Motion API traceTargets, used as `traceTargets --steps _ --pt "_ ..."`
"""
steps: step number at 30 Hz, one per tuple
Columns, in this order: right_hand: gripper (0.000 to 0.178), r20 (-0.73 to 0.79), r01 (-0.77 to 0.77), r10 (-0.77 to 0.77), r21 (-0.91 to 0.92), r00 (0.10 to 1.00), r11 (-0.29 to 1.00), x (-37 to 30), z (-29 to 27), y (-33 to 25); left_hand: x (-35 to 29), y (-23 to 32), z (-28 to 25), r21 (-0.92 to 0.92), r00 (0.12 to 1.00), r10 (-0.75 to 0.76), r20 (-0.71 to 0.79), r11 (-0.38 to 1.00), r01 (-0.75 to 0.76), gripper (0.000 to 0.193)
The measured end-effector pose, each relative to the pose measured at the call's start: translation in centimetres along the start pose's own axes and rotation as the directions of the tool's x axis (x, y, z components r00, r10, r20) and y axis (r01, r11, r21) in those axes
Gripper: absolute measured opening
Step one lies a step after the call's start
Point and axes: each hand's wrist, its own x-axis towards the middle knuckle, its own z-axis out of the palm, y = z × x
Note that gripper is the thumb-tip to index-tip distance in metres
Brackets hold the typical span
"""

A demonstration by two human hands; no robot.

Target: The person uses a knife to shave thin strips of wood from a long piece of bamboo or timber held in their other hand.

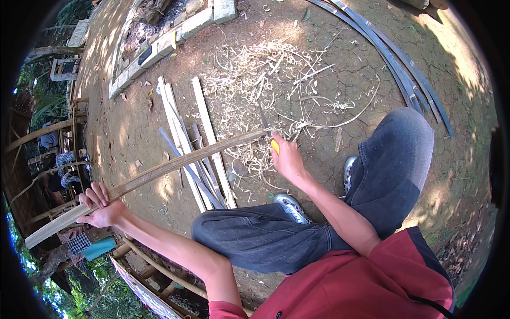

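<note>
A long, flat strip of split bamboo or wood (175, 164) slants across the view, from the lower left up toward the middle. My left hand (104, 206) is closed round it near its left end, thumb below and fingers over the top. At the other end my right hand (288, 161) grips a knife (274, 147) by its yellow handle. The narrow dark blade points away from me and crosses the strip's far end; whether its edge is biting into the strip I cannot tell. Under that end lie pale curled shavings (260, 80) on the ground.
Several pale and dark strips (204, 111) lie beyond my left knee, partly beneath the held strip. Long dark bamboo lengths (401, 66) curve along the far right. A stone border (183, 33), with a dark flat object (144, 56) on it, edges the far left. My bent knees flank my right forearm.
</note>
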Motion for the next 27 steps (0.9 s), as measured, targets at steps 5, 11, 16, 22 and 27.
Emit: traceTargets --steps 5,11,16,22,27 --pt "0.043 0.003 0.081 -0.081 -0.030 0.997 0.996 -0.4 0.4 0.4 -0.2 -0.7 2.7 0.403 0.789 0.245 -0.564 0.915 0.004 0.067" --pt "0.044 0.102 -0.030 0.033 -0.028 0.994 0.999 -0.6 0.2 -0.5 -0.6 -0.1 3.1 0.563 0.636 0.421 -0.647 0.826 0.027 0.062" --pt "0.043 0.055 0.127 -0.121 -0.117 0.991 0.985 -0.5 1.1 1.0 -0.5 -0.9 4.8 0.730 0.558 0.595 -0.578 0.683 0.028 0.058" --pt "0.043 0.133 0.013 -0.006 -0.052 0.991 0.999 -1.0 0.4 -0.4 -0.5 -0.7 4.6 0.710 0.531 0.596 -0.602 0.704 0.015 0.057" --pt "0.044 0.152 -0.011 0.018 -0.046 0.988 0.999 -1.0 0.3 -0.5 -0.4 -0.6 3.7 0.707 0.531 0.595 -0.603 0.707 0.010 0.056"
